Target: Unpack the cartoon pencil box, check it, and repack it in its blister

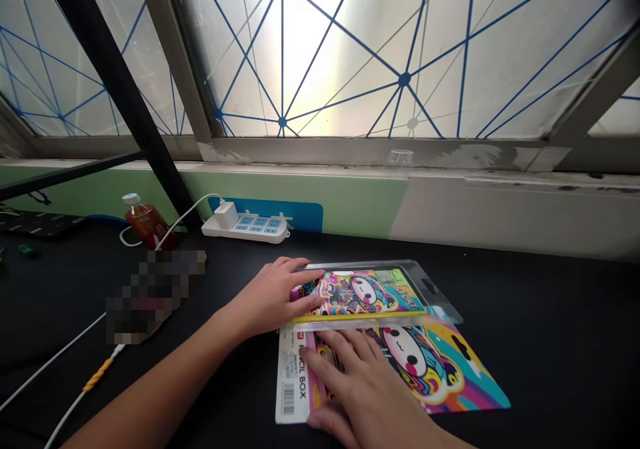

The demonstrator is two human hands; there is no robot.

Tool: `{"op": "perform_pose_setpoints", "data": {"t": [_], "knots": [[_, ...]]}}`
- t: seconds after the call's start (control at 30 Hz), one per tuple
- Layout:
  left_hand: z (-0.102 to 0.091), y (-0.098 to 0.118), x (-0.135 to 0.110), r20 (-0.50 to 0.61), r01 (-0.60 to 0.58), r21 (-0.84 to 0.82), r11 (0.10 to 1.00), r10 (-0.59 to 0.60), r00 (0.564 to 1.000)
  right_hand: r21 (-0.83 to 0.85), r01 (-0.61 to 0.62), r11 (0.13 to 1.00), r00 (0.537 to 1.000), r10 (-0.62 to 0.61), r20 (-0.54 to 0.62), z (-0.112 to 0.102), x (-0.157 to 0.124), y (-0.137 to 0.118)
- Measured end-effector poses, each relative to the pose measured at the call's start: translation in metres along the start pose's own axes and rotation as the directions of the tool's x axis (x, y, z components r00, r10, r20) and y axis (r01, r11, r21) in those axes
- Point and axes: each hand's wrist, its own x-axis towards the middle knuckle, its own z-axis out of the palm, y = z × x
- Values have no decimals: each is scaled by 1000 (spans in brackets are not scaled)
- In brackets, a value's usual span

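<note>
A colourful pencil box [370, 292] with cartoon print and a yellow front edge lies in a clear plastic shell [443, 302] on the black table. My left hand [280, 296] rests across the left end of the box, fingers stretched out and thumb apart near its front edge. Just in front, partly under the shell, is a bright printed backing card [475, 386] with "PENCIL BOX" and a barcode on its white left strip. My right hand [363, 382] lies on this card with fingers extended, covering part of its print.
A white power strip [250, 226] with a plug in it stands by the wall. To the left are a bottle [147, 222] of reddish drink, a blurred-out dark object [155, 296], white cables [65, 342] and a black keyboard [37, 222]. A slanted black post [120, 89] rises behind.
</note>
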Motion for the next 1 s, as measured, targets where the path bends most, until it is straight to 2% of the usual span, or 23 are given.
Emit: {"op": "perform_pose_setpoints", "data": {"t": [0.17,0.37,0.6,0.8,0.9,1.0], "knots": [[0,-2,2,-35,17,46,999,-16,999,38,-95,995,995,96,-39,5,3,-2],[1,2,3,-48,39,82,996,-35,998,7,-114,994,993,114,-28,10,10,-7],[5,3,2,-1,5,40,999,-5,1000,-1,-140,990,990,140,-15,10,22,-12],[5,-6,4,-132,-79,77,994,88,987,-10,-117,993,991,116,-62,10,34,-15],[3,-8,5,-149,-114,79,990,125,981,-6,-75,997,993,75,-92,5,30,-13],[3,-8,5,-155,-136,68,988,145,977,-2,-40,999,990,39,-132,-13,24,3]]}}
